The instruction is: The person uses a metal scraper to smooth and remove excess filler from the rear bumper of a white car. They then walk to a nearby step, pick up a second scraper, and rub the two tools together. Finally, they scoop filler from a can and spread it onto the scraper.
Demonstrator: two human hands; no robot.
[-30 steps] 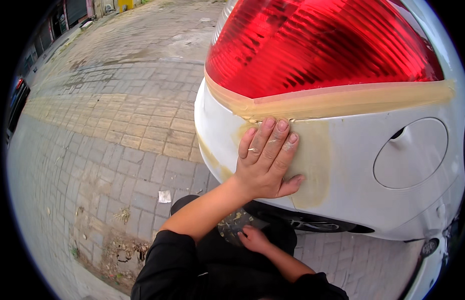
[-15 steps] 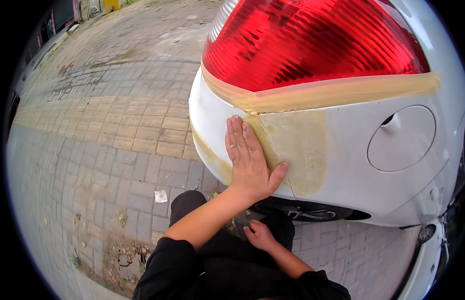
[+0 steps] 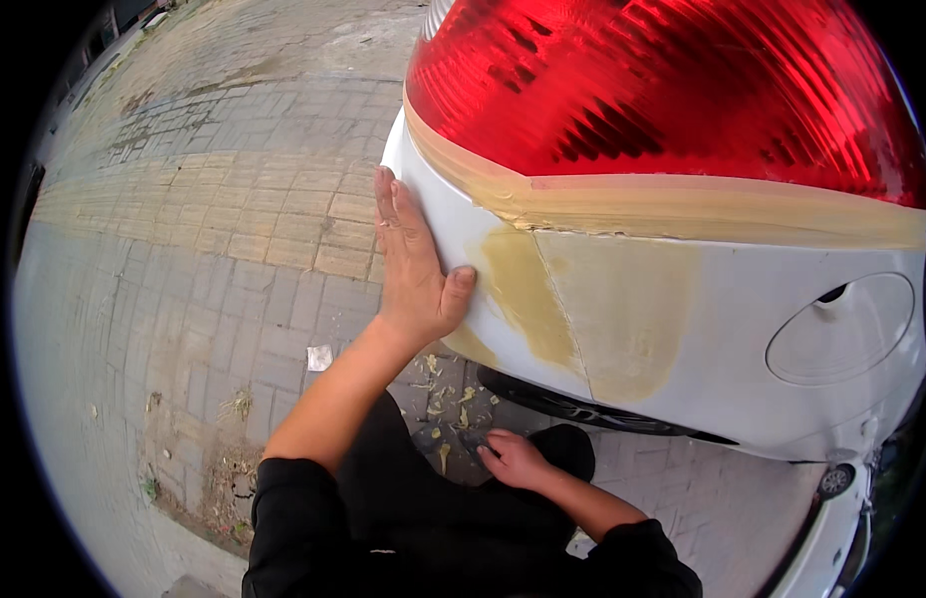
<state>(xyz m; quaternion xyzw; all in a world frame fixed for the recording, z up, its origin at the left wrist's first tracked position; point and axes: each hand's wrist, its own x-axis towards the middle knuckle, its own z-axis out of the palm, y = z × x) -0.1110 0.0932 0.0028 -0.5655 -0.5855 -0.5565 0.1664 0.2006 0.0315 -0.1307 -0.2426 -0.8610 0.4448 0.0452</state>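
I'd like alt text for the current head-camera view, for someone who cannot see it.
A person's open left hand seemingly rests against the rounded corner of a white car, beside a yellowish patch. Above, tan tape edges a red tail light. The right hand is low, by a dark-clothed knee.

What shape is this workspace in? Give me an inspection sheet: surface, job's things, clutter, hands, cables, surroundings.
Surface: grey and yellow paving, with a bare soil patch at lower left.
Job's things: white car; tan patches on both sides of a seam; tape along the red light's lower edge.
Clutter: white scrap and tan shavings on the paving.
Hands: left hand open, apparently against the car's left curve; right hand low, at a dark thing, grip unclear.
Cables: nothing seen.
Surroundings: second white car at lower right.
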